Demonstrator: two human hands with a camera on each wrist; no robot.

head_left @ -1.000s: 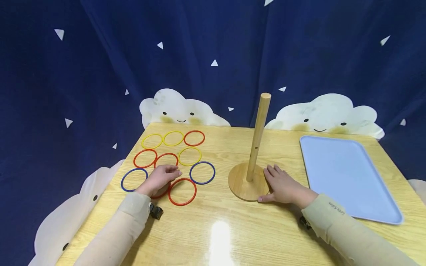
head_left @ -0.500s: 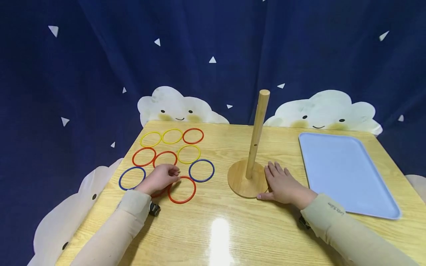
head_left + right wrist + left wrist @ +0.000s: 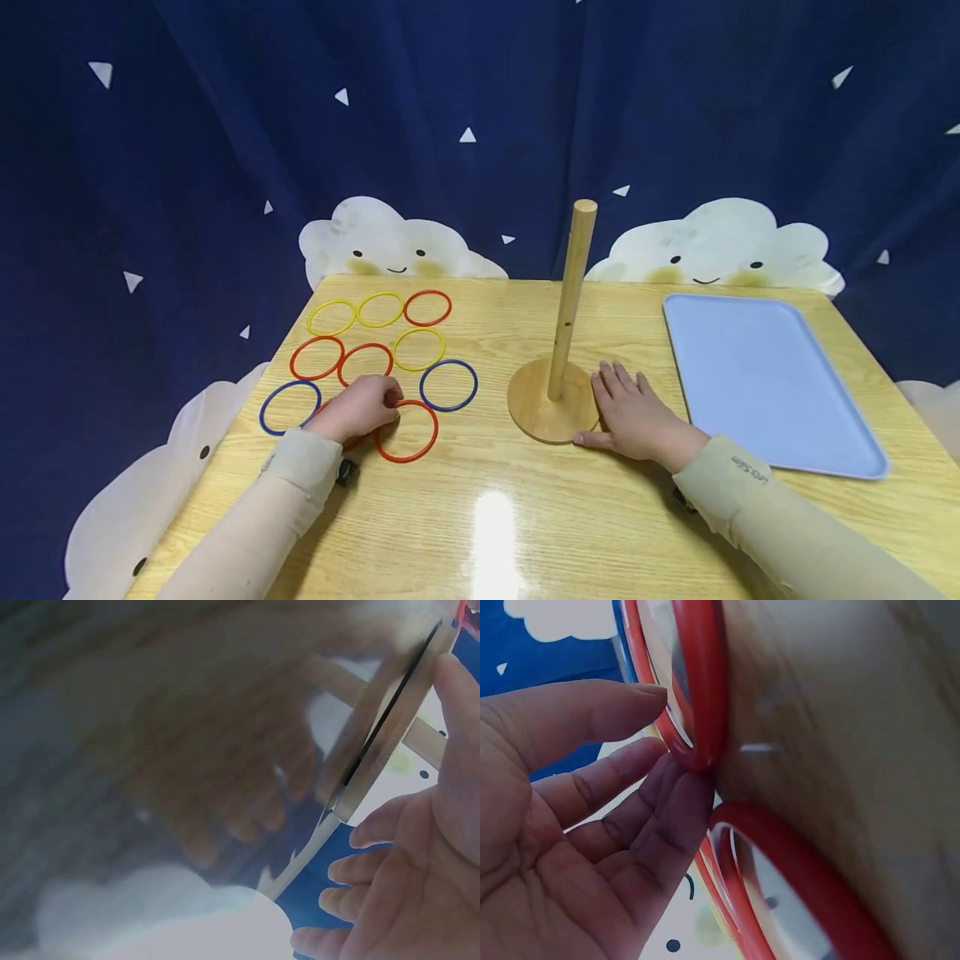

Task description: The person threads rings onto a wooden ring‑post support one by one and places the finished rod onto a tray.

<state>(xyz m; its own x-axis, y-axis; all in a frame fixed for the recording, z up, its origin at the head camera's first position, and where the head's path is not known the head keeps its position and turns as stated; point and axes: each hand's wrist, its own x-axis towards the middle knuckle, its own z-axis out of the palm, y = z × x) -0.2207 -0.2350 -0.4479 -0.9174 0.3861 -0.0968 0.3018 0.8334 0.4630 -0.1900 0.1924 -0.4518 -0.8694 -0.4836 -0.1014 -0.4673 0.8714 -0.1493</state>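
Note:
My left hand [image 3: 363, 406] is over the front rings, fingertips bent down at the upper left edge of a red ring [image 3: 437, 429]. In the left wrist view, the thumb and fingers stand apart beside a red ring [image 3: 705, 682], with a second red ring [image 3: 802, 866] just below the fingers. Another red ring is mostly hidden under this hand. My right hand [image 3: 637, 417] lies against the right side of the round wooden base [image 3: 532, 412], fingers spread along its edge and thumb at the front. A wooden pole [image 3: 572, 304] stands upright on that base.
More rings lie flat to the left: a blue ring [image 3: 447, 410], a second blue ring [image 3: 262, 411], a yellow ring [image 3: 418, 370] and several others behind. At the right is a light blue tray [image 3: 765, 383]. A dark blue curtain [image 3: 420, 58] hangs behind the wooden table [image 3: 585, 525].
My left fingers have bent and drawn back slightly toward the front red ring's edge. The head view has shifted a little; the right hand stays at the base.

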